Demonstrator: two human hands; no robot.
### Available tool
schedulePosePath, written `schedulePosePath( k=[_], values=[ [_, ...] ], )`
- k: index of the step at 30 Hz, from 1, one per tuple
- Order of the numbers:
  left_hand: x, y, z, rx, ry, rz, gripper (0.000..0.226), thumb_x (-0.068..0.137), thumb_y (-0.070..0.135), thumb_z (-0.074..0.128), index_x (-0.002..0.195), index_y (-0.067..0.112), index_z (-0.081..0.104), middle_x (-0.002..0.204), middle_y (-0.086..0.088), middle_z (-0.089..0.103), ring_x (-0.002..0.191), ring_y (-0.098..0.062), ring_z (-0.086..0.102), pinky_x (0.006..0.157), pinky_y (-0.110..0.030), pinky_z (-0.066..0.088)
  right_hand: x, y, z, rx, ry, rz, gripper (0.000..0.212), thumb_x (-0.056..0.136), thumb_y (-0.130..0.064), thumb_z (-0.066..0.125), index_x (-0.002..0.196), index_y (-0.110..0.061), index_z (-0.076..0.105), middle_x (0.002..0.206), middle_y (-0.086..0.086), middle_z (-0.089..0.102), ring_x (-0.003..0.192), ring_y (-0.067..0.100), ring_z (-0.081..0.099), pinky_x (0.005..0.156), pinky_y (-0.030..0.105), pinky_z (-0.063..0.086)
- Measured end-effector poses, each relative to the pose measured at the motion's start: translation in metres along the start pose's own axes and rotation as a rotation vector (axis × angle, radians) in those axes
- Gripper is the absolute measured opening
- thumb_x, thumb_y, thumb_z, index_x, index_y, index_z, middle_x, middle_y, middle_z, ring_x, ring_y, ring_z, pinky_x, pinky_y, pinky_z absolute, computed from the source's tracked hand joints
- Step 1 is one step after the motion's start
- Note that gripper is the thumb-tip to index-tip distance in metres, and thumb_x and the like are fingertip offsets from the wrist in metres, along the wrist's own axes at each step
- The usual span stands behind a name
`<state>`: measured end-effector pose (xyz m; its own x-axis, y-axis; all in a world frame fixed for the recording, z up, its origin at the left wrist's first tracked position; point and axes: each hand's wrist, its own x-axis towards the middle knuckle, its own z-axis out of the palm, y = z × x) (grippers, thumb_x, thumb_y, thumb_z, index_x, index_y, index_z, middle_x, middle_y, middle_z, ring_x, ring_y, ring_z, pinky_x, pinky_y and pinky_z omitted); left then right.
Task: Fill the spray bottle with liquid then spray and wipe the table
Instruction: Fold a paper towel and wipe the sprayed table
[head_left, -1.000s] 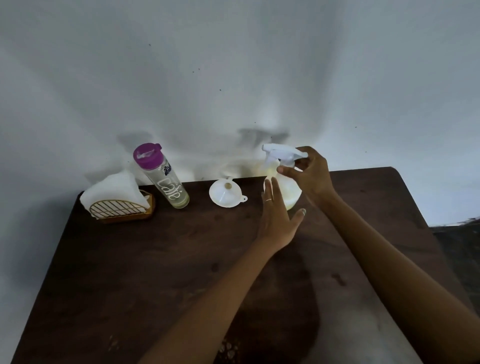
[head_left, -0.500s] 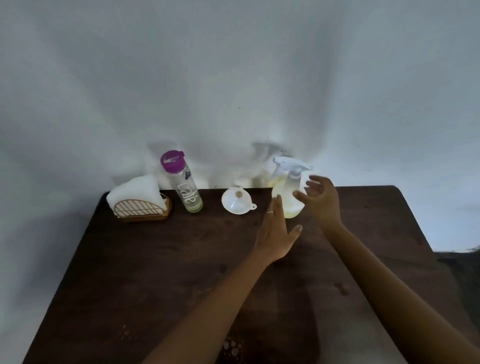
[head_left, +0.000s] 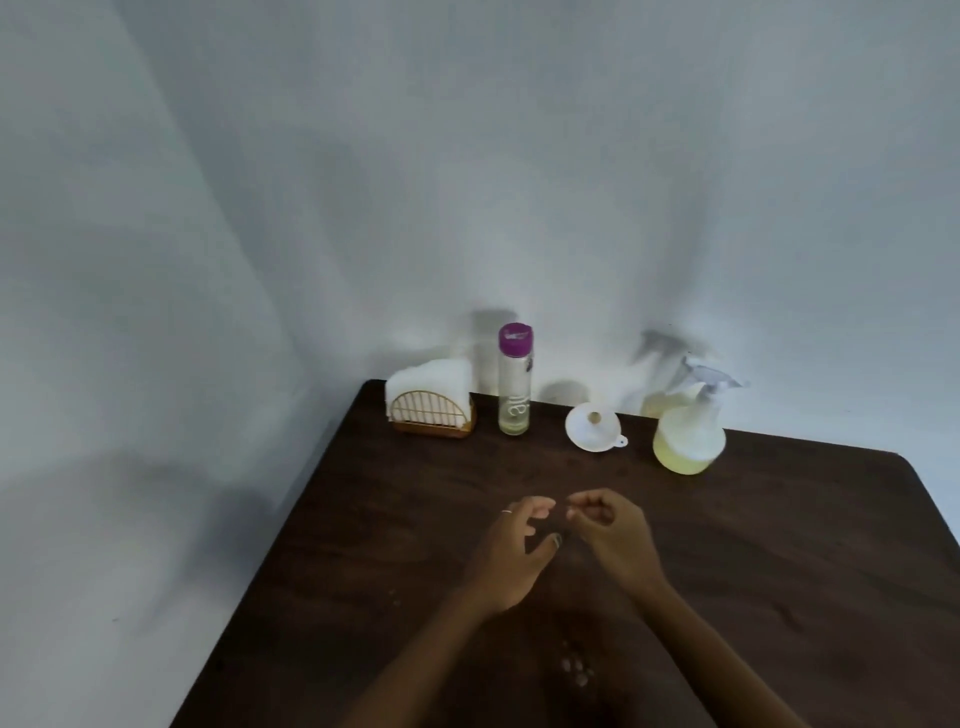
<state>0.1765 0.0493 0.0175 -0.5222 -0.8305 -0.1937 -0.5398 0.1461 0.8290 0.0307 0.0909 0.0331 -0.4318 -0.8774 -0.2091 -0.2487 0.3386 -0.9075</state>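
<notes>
Standing far right on the dark wood table (head_left: 779, 545), one round translucent sprayer (head_left: 688, 431) holds yellow liquid. Left hand (head_left: 511, 556) and right hand (head_left: 613, 540), loosely curled, hold nothing. One white funnel (head_left: 592, 427).

Table (head_left: 395, 519) cut off at 6 and 3 o'clock edges. Both forearms run out at 6 o'clock. Clear bottle (head_left: 514, 387) label lettering too blurred to read.

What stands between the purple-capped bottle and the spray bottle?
In the head view, only the white funnel lies between the purple-capped bottle and the spray bottle, mouth tilted toward the camera.
</notes>
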Motion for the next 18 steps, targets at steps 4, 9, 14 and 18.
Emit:
schedulePosePath(
  k=[4,9,14,18],
  values=[
    [-0.022,-0.030,-0.056,-0.029,0.108,-0.011,0.041,0.091,0.029,0.060,0.130,0.035,0.047,0.127,0.014,0.053,0.113,-0.005,0.053,0.092,-0.024,0.047,-0.015,-0.031,0.053,-0.006,-0.042,-0.083,0.015,0.087,-0.010,0.064,0.100,-0.018,0.065,0.093,-0.007,0.066,0.089,0.005,0.063,0.075,0.017,0.048],
    [-0.027,-0.053,-0.116,-0.024,0.173,0.014,0.043,0.092,0.030,0.059,0.133,0.033,0.045,0.128,0.013,0.051,0.112,-0.004,0.051,0.091,-0.024,0.045,-0.015,-0.064,0.105,0.019,-0.005,-0.125,0.019,0.087,-0.010,0.064,0.105,-0.016,0.065,0.096,-0.003,0.068,0.091,0.008,0.064,0.083,0.024,0.052],
    [-0.011,-0.067,-0.149,-0.036,0.199,0.025,0.043,0.093,0.031,0.058,0.133,0.029,0.045,0.132,0.009,0.052,0.113,-0.006,0.051,0.087,-0.023,0.042,0.007,-0.092,0.133,0.008,0.087,-0.147,0.021,0.088,-0.012,0.063,0.109,-0.010,0.065,0.099,0.001,0.068,0.092,0.011,0.063,0.081,0.021,0.051],
    [0.019,-0.070,-0.163,-0.041,0.212,0.026,0.042,0.093,0.030,0.058,0.133,0.027,0.046,0.133,0.007,0.053,0.116,-0.008,0.049,0.087,-0.022,0.038,0.042,-0.107,0.142,-0.032,0.126,-0.142,0.024,0.090,-0.013,0.061,0.113,-0.007,0.064,0.103,0.003,0.067,0.093,0.011,0.060,0.073,0.011,0.043]
  ],
)
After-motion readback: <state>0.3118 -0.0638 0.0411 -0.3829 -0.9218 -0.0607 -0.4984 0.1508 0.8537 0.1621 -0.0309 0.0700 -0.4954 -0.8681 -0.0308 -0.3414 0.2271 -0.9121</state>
